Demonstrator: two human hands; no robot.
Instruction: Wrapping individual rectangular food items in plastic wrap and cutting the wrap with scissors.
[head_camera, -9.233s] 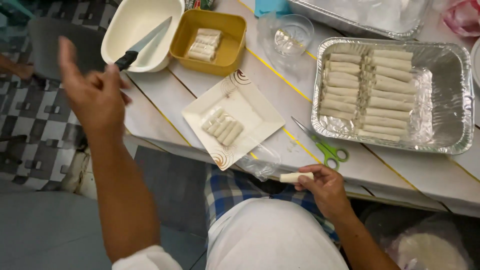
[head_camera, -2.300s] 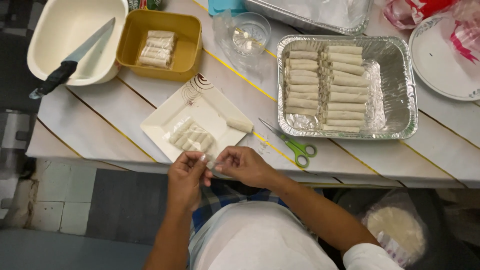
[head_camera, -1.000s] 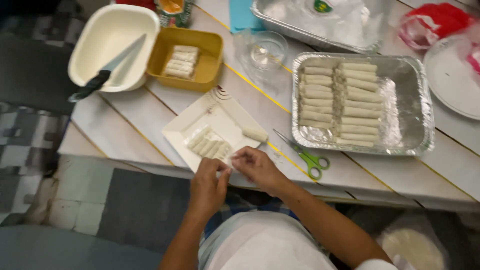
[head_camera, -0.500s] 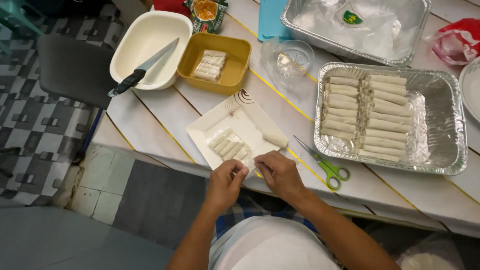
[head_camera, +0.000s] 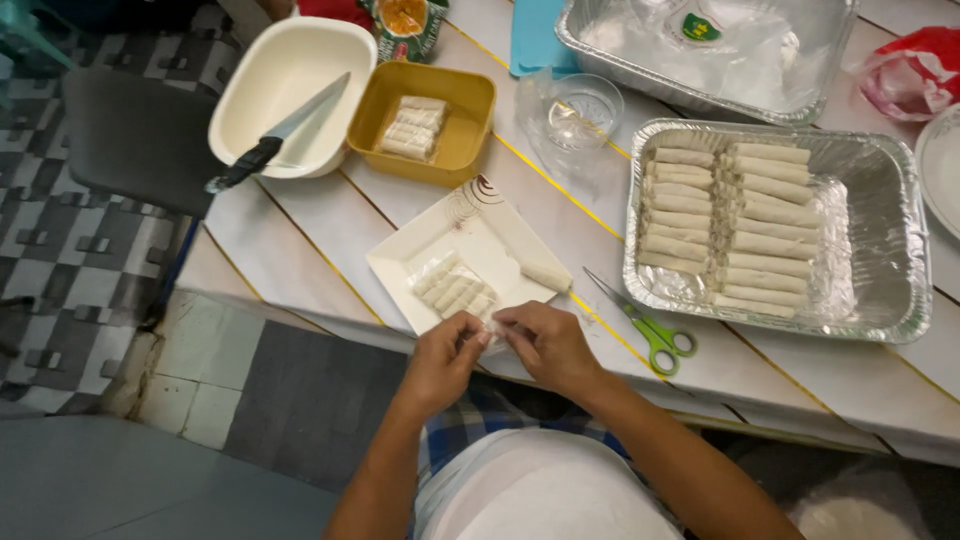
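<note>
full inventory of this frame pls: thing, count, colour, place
square plate: 1, white, table edge, centre
rolls on plate: about four, pale, near corner
single roll: 1, pale, plate's right edge
scissors: 1, green handles, right of plate
foil tray: 1, silver, right
rolls in foil tray: two rows, pale
yellow container: 1, holds a few rolls, behind plate
basin: 1, cream, far left
knife: 1, black handle, across basin
clear cup: 1, centre back
covered foil tray: 1, back
table: 1, white planks
left hand: at plate's corner
right hand: beside it; what the fingertips pinch is unclear
</note>
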